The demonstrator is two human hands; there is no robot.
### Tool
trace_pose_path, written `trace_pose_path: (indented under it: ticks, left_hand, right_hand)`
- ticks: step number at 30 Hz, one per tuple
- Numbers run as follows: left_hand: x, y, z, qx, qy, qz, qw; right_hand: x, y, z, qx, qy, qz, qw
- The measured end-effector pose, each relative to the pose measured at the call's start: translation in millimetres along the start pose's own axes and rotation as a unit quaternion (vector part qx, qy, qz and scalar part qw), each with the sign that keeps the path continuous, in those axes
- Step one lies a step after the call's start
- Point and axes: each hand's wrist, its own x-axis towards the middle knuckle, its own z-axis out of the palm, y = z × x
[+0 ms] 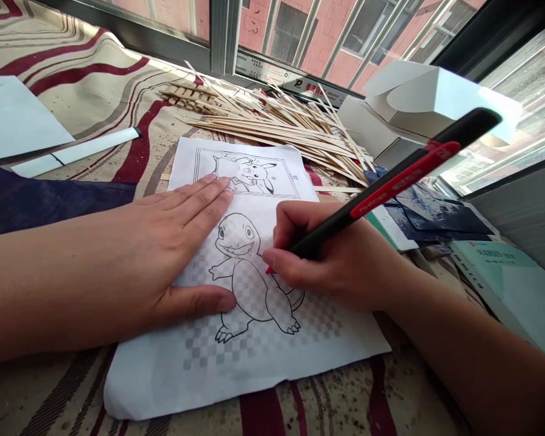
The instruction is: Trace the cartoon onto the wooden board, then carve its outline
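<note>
Your left hand (177, 248) lies flat, its fingers (200, 200) spread, pinning the printed sheet (154, 387) at six o'clock; a flat, even press steadies it. Your right hand (327, 254) pinches a red-and-black marker (390, 188), tip at the cartoon lizard (249, 290)'s three o'clock. Wooden strips (272, 127) lie at twelve o'clock.

Black-and-red pen (390, 188) with a red strip. White paper sheet (272, 369) printed with black line drawings over grey checkerboard squares. Cream cloth (72, 103) under it, swirled with dark red and grey stripes. Dark navy fabric (40, 206) at left; pale tan wooden sticks (272, 124) at far side.
</note>
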Motion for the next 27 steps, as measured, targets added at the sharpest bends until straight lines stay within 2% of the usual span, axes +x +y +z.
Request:
trace_pose_path:
  ticks: [27]
  left_hand:
    - [-3.2, -2.3, 1.7, -0.005, -0.003, 0.000, 1.000]
  right_hand:
    - [-0.5, -4.0, -6.9, -0.029, -0.024, 0.035, 0.999]
